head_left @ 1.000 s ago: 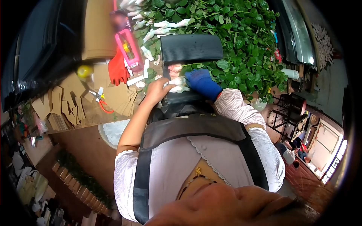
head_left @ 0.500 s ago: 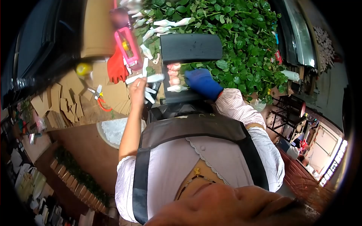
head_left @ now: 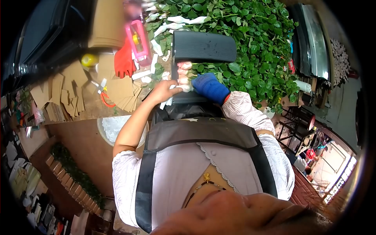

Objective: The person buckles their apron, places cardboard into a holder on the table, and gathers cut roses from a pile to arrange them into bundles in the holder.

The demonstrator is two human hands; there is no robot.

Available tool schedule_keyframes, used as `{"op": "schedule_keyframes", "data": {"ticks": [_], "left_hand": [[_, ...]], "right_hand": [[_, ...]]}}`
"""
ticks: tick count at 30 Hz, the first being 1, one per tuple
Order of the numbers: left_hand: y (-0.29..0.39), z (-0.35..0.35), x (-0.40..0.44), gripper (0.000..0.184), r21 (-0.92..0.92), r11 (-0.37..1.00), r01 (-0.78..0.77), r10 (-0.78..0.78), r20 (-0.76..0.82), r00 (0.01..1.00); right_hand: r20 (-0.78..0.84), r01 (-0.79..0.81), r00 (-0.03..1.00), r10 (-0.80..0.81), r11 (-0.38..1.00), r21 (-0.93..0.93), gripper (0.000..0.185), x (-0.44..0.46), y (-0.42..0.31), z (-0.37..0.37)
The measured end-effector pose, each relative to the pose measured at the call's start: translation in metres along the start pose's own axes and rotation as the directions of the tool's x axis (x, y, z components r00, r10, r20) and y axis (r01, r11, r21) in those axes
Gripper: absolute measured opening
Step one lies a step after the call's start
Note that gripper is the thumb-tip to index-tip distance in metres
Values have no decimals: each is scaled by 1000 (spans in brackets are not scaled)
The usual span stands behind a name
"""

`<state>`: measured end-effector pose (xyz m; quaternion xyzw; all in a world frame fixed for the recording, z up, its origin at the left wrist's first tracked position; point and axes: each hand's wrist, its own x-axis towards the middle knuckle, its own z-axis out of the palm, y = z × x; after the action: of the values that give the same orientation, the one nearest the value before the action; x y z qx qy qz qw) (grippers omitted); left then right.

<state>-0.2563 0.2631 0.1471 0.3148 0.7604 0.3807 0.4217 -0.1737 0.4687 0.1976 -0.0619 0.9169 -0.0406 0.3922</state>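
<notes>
My left hand [head_left: 165, 92] is bare, and its fingers close on a rose bud [head_left: 185, 88] with a white sleeve around it. Just right of that bud, my right hand [head_left: 212, 87] in a blue knitted glove is curled over the stem side of the roses; the stem itself is hidden under the glove. Several pale pink rose heads [head_left: 184, 65] lie in a column on a dark ribbed board [head_left: 192, 98]. Beyond them, a black ribbed flap [head_left: 204, 47] lies across the stems. White strips [head_left: 141, 74] are beside my left hand.
Leafy rose stems [head_left: 258, 51] pile up at the right, with white-sleeved buds [head_left: 188, 19] at the far side. Left lie a pink tape dispenser [head_left: 138, 44], a red glove [head_left: 124, 60], orange-handled pliers [head_left: 103, 93] and cardboard pieces [head_left: 127, 94]. A basin [head_left: 117, 129] stands below the table edge.
My left hand has moved right, from the white strips to the sleeved rose bud, and now grips it. My right hand stays beside the roses. The view has shifted slightly.
</notes>
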Motion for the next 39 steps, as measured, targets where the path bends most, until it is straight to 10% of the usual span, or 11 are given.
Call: {"op": "schedule_keyframes", "data": {"ticks": [9, 11, 13, 16, 20, 24, 30, 39], "left_hand": [[-25, -21, -63, 31, -677, 698, 233, -498, -225, 838], [-58, -48, -114, 33, -49, 960, 274, -271, -386, 882], [-55, -64, -160, 41, 490, 749, 445, -460, -98, 882], [-68, -66, -187, 41, 898, 422, 129, -680, 218, 700], [-27, -34, -107, 38, 314, 907, 279, -260, -100, 960], [-4, 11, 5, 82, 17, 990, -137, 134, -374, 918], [-17, 22, 28, 103, 135, 983, -125, 148, -176, 973], [-22, 22, 44, 92, 21, 996, -84, 87, -212, 973]], "right_hand": [[-169, 84, 981, -96, 994, -73, 16, 13, 11, 29], [-128, 100, 986, -105, 994, -49, 16, 9, 10, 23], [-97, 103, 989, -111, 991, -80, 17, 8, 8, 18], [-35, 104, 993, -112, 977, -186, 18, 13, -2, 13], [63, 149, 989, -136, 950, -275, 19, 22, -7, 8], [33, 121, 993, -117, 960, -252, 17, 24, -3, 11], [-348, 17, 936, 62, 976, 218, 20, -23, 10, -6], [-229, 37, 973, -6, 991, 129, 24, 11, 11, 17]]}}
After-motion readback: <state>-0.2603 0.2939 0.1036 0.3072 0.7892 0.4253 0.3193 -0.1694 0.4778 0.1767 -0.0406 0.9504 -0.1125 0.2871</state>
